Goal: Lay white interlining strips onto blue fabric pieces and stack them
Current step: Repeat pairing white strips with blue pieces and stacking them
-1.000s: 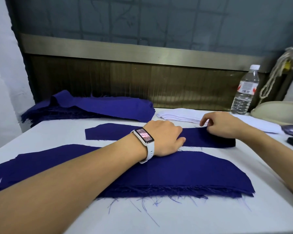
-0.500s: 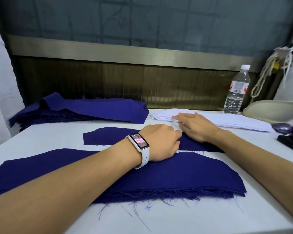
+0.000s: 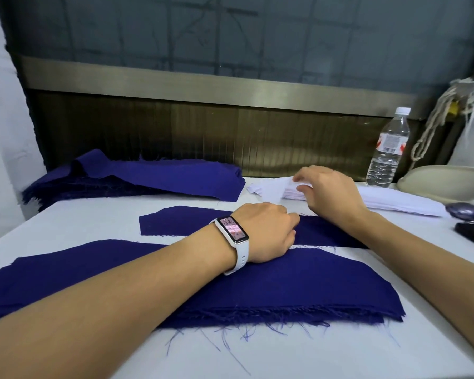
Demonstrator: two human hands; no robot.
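worktop (image 3: 312, 359): is carrying everything; white, flat.
near blue stack (image 3: 285, 291): is lying at 6 o'clock, several layers deep, frayed threads trailing off its near edge.
far blue pile (image 3: 162, 179): is sitting at 10 o'clock against the back wall, top layer folded over.
blue piece (image 3: 181, 221): single layer, is lying flat at centre between the near blue stack and the far blue pile; no white on it yet.
interlining stack (image 3: 394, 203): is lying at 2 o'clock, just beyond the blue piece.
left hand (image 3: 268, 233): is resting on the near edge of the blue piece, fingers curled under; whether it is pinching cloth, cannot tell.
right hand (image 3: 329, 190): is pinching the top interlining strip (image 3: 274, 188) between thumb and fingers, lifting its left end clear of the interlining stack.
handling, judged: the interlining strip is looking very light, thin and limp, likely clinging to the layer beneath. Taking it by one end corner and peeling is looking best. The blue piece is soft and frays, so pressing flat is suiting it better than tugging.
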